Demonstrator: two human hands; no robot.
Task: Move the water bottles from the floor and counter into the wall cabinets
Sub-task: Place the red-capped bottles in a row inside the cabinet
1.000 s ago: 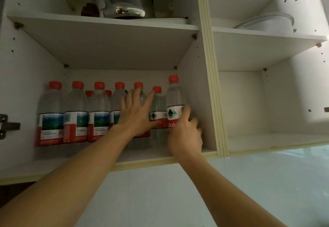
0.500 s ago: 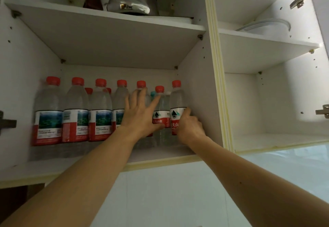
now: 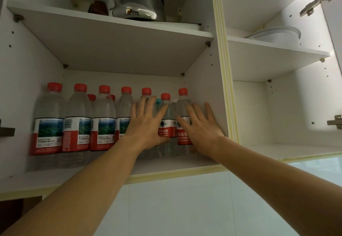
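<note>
With fingers spread flat, the left hand [image 3: 146, 124] and right hand [image 3: 200, 128] press the full, heavy-looking, probably slippery water bottles [image 3: 182, 119] at the lower shelf's [image 3: 194, 163] right end, best gripped round the labelled middle.
</note>
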